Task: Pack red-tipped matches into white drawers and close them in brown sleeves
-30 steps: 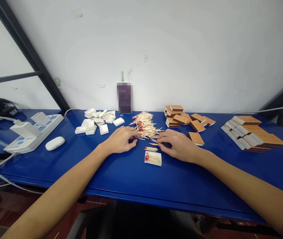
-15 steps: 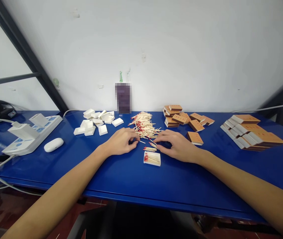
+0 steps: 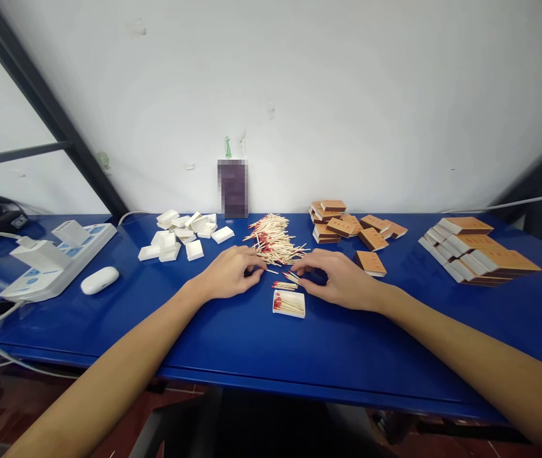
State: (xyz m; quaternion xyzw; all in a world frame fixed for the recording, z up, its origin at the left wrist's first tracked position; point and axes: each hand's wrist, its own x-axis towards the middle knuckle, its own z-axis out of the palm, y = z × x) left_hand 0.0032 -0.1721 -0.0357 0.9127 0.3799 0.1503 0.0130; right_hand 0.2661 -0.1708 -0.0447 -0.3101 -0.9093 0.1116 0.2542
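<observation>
We have one tray [image 3: 296, 295] holding matches [image 3: 290, 306], a big pile [image 3: 277, 243] yet unboxed, our left hand [image 3: 233, 273] pinching one match [image 3: 272, 272] between its fingers, our right hand [image 3: 336, 278] pinching several

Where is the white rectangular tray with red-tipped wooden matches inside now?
In the head view, the tray lies on the blue tabletop just right of centre, below a row of loose matches and left of the right hand.

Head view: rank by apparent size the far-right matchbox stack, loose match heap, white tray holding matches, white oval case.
1. Matchbox stack
2. Match heap
3. White tray and white oval case: too alike to rank.
</observation>
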